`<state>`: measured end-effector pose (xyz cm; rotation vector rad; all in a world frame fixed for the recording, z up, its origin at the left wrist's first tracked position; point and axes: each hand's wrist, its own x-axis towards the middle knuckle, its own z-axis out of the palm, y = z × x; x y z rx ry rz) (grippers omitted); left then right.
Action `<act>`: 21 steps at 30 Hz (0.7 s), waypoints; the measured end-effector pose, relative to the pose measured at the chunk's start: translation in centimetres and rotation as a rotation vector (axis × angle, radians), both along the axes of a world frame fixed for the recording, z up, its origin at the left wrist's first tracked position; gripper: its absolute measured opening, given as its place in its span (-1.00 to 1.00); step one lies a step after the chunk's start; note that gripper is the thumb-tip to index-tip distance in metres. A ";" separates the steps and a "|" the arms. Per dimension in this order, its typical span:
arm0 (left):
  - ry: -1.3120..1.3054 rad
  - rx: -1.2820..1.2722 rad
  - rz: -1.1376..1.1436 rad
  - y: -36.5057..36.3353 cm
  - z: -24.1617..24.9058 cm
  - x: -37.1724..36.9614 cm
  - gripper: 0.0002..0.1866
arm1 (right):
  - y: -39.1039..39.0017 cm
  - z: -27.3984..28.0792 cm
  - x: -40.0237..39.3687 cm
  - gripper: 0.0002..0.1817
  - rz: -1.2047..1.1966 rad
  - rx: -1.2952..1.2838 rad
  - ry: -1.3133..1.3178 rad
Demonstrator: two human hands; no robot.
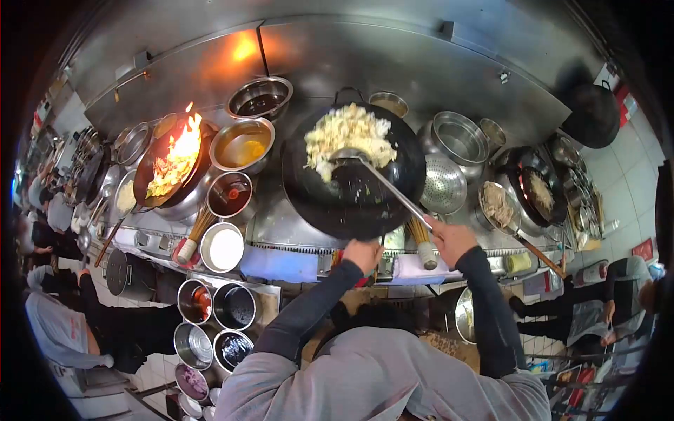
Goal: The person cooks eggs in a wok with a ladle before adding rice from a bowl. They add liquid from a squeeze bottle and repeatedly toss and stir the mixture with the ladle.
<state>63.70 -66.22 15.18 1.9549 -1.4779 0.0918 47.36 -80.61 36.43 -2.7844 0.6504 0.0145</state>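
A big black wok (316, 200) is in front of me, with a heap of pale yellow and white chopped food (351, 133) on its far side. My right hand (453, 242) is wrapped round the long metal handle of a ladle (392, 184), whose bowl rests against the heap. At the near rim of the wok, my left hand (363, 255) is closed on its edge; the exact grip is partly hidden. Small bits of food are scattered over the wok's bare near side.
Flames rise from another wok (144, 175) at the left, near a co-worker (63, 323). Bowls of dark liquid (260, 98) and yellow liquid (243, 144) stand between the woks. To the right are a perforated strainer (444, 184) and a ladle of meat (497, 205). Bamboo brushes (423, 245) lie along the front.
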 end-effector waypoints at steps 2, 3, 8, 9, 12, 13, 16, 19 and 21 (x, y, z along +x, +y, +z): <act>0.090 0.152 -0.082 2.3 2.6 -1.6 -0.64 | 0.6 -1.4 -0.9 -0.50 -0.054 0.002 -0.101; 0.082 0.163 -0.045 2.5 5.7 -1.5 -0.64 | 0.7 -1.1 -1.3 -0.50 -0.042 -0.004 -0.109; 0.006 0.073 0.055 -1.5 8.0 4.5 -0.69 | 1.2 -1.1 -3.9 -0.64 -0.253 1.517 -0.218; -0.017 0.029 0.057 -2.0 7.2 5.3 -0.70 | 1.4 0.3 -3.4 -0.71 -0.213 1.881 -0.328; -0.063 -0.019 0.106 -2.5 5.3 5.4 -0.70 | 0.3 2.4 0.3 -0.78 0.265 1.541 -0.788; -0.089 -0.035 0.159 -2.5 5.1 5.2 -0.70 | -1.0 3.0 2.0 -0.82 0.193 1.062 -0.760; -0.057 -0.028 0.219 -2.6 4.7 4.9 -0.70 | -5.4 0.8 11.5 -0.90 0.217 0.643 -1.305; -0.056 0.028 0.236 -2.5 5.0 4.7 -0.70 | -10.2 3.8 20.9 -0.72 0.222 1.248 -1.223; -0.164 0.062 0.341 -2.2 5.2 4.3 -0.70 | -12.7 7.5 26.3 -0.68 0.040 1.282 -1.174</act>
